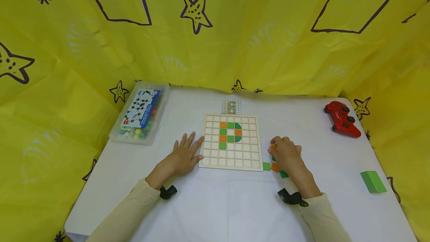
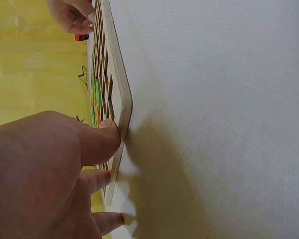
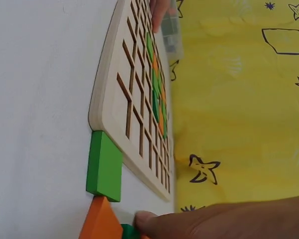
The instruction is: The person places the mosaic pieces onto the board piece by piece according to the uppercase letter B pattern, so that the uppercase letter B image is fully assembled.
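Observation:
A wooden grid board [image 1: 215, 160] lies on the table, with orange and green tiles [image 1: 223, 131] set in its cells in the shape of a P. My left hand [image 1: 183, 158] rests at the board's left edge with fingers spread, its thumb [image 2: 107, 142] touching the rim. Right of the board, my right hand [image 1: 285, 155] bends over loose tiles, finger and thumb at an orange tile [image 1: 273, 148]. A light green square tile [image 3: 104, 167] lies against the board's near right corner. Beside it are another orange tile [image 1: 275, 167] and a dark green piece [image 1: 283, 174], partly under the hand.
A small printed pattern card [image 1: 231, 106] lies behind the board. On the left stands a clear plastic box [image 1: 142, 113] of coloured pieces. A red game controller [image 1: 342, 118] is at the far right, and a green block [image 1: 373, 181] sits near the right edge. Yellow curtains [image 1: 215, 59] surround the table.

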A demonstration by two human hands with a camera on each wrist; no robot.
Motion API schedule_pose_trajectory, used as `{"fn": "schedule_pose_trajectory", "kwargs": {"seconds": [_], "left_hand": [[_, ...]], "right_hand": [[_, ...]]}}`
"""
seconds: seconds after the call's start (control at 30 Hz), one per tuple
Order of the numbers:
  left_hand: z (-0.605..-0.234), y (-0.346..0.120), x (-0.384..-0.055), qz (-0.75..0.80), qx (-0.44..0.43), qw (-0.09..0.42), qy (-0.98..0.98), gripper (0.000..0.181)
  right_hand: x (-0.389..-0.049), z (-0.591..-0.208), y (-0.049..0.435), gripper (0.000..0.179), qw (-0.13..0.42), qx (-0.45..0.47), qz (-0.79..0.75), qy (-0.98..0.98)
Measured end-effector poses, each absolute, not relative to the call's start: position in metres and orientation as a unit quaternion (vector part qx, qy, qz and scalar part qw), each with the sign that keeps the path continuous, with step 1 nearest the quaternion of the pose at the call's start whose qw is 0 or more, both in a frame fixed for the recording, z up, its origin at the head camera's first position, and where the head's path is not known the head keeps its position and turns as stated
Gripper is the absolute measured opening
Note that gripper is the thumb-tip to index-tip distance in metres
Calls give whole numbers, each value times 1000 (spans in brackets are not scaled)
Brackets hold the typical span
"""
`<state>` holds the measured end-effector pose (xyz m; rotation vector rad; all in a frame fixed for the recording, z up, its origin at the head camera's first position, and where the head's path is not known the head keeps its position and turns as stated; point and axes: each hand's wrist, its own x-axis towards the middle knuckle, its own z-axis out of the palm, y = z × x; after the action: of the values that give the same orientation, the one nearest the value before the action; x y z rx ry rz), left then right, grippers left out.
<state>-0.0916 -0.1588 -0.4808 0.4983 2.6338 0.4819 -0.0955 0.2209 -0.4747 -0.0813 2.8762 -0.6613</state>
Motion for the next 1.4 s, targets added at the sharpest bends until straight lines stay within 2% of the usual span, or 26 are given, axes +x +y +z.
{"fn": "schedule_pose_trajectory", "kwargs": {"seconds": [0.2,0.43,0.83,0.97,1.2,1.4], "left_hand": [[-479,-158,-90,175,177,208,946,69],[-478,-158,-89,179,176,205,946,69],[-481,-158,-89,177,176,210,945,69],[-481,-158,-89,170,175,213,946,69],[-481,-159,-90,161,173,214,948,69],[-480,-159,-91,164,175,210,948,70]], "right_hand": [[-97,-478,221,49,105,-27,-312,944],[-94,-480,226,35,99,-25,-302,948],[-106,-483,220,33,77,-52,-309,947],[-111,-482,205,34,70,-61,-321,942],[-110,-481,164,33,79,-137,-343,926],[-108,-485,136,20,82,-173,-353,916]]}}
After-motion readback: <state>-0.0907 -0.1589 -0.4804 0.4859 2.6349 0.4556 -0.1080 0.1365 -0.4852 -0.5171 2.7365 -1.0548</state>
